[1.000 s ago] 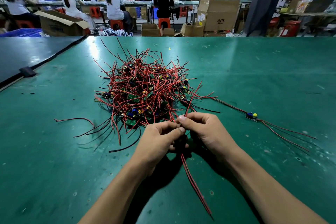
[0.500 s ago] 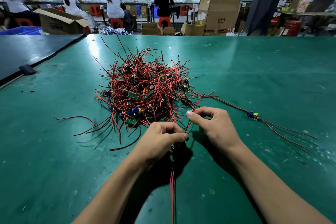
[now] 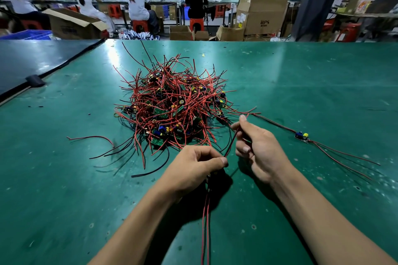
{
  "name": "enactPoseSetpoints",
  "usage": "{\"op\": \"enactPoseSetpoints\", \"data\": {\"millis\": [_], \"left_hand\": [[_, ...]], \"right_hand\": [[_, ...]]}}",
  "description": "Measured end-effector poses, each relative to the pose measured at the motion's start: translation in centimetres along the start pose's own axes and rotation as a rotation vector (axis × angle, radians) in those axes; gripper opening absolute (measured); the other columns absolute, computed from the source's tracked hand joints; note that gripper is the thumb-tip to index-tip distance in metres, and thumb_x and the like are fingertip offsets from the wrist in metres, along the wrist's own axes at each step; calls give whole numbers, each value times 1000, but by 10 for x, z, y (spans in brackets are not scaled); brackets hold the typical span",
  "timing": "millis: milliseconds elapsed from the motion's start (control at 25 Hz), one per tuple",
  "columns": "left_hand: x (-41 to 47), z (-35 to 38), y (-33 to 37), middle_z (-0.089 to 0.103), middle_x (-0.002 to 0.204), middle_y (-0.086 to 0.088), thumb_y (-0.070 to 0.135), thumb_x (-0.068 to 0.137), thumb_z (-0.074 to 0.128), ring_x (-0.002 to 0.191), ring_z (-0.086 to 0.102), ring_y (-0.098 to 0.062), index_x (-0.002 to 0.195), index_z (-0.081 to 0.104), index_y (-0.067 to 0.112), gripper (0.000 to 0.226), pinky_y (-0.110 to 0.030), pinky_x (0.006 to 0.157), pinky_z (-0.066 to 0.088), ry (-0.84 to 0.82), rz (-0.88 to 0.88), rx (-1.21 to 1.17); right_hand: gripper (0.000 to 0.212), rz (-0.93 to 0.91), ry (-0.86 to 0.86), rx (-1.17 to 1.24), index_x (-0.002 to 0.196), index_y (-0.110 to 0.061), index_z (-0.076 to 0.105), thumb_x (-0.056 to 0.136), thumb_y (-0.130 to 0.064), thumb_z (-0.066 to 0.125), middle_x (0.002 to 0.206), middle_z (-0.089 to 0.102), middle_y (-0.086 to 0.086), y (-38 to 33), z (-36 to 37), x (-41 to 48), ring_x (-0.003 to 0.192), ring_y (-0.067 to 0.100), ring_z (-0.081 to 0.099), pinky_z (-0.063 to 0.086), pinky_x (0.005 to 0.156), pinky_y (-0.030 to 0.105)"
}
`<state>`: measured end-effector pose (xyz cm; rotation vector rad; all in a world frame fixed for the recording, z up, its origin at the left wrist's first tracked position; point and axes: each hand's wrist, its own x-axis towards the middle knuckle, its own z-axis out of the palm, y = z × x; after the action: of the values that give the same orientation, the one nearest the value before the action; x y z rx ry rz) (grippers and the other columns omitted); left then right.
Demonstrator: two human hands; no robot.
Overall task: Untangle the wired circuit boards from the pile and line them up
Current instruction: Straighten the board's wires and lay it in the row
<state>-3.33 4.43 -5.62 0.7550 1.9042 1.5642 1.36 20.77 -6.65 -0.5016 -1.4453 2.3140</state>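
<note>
On the green surface (image 3: 323,84), most of the job is left to do. The big pile (image 3: 172,109) of red and black wires and little boards sits in the middle, all mixed up. Only one board (image 3: 301,136) lies out by itself, to the right of the pile (a line of one is hardly a line). Its wires stretch out: one pair runs up and left toward the pile, the other fans down and right. So its long way goes slantwise across the surface, from far left to near right.

The left hand (image 3: 193,168) is just in front of the pile. Its fingers (image 3: 221,161) are curled and pinch a second piece, whose red wires (image 3: 205,221) trail straight back toward the person. I cannot see that piece's board; the hand may hide it. The right hand (image 3: 258,148) is close beside, and its fingers (image 3: 242,121) pinch the thin wire (image 3: 231,142) that slants up from the left hand toward the pile's edge. I think this piece is nearly free and goes next to the first board
</note>
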Motion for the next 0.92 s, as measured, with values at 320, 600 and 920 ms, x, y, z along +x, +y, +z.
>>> {"op": "enactPoseSetpoints", "data": {"millis": [320,600,920], "left_hand": [[-1,-3,-4,59,66,-10,10,91,64,64,52,-19,74,63,-2,21,-28,64,41,-4,31,-37],[-2,-10,-1,62,65,-5,8,91,62,59,55,-14,74,64,9,17,-21,59,46,-212,-26,-132],[-5,-13,5,62,64,-8,7,90,62,57,58,-16,73,64,8,17,-20,58,47,-305,-55,-168]], "right_hand": [[22,-161,-135,-614,83,-12,75,86,-34,77,48,52,-8,3,-6,-12,39,3,37,28,39,16],[30,-320,170,-293,68,-11,65,86,-32,78,52,42,-2,6,-9,2,37,10,30,24,39,16],[41,-73,156,-34,61,-15,63,99,-30,59,54,40,-3,-3,1,-1,34,7,26,19,37,19]]}}
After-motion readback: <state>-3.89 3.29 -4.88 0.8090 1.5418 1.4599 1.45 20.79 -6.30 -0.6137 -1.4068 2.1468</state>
